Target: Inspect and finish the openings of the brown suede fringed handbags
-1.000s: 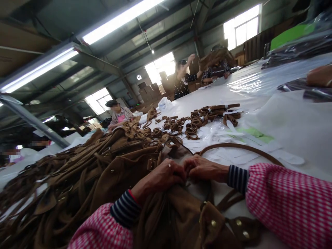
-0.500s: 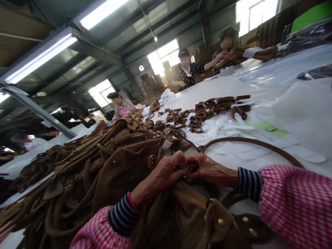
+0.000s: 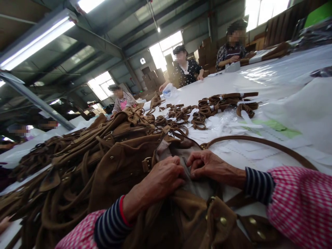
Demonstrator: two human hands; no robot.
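Note:
A brown bag with brass studs lies open in front of me, its grey lining showing. My left hand is closed at the left side of the opening, its fingers pinched on the lining near a zipper. My right hand is just to the right, thumb and forefinger pressed together at the lining; what they pinch, if anything, is too small to make out. A brown strap arcs behind my right hand.
Many brown bags are heaped to the left. Bundled brown straps and white paper strips lie on the white table. Several people stand across the table, one in a dotted top. Green paper lies at the right.
My hands, which were touching, have moved a little apart, uncovering more of the lining between them. The person in the dotted top has drawn back an outstretched arm.

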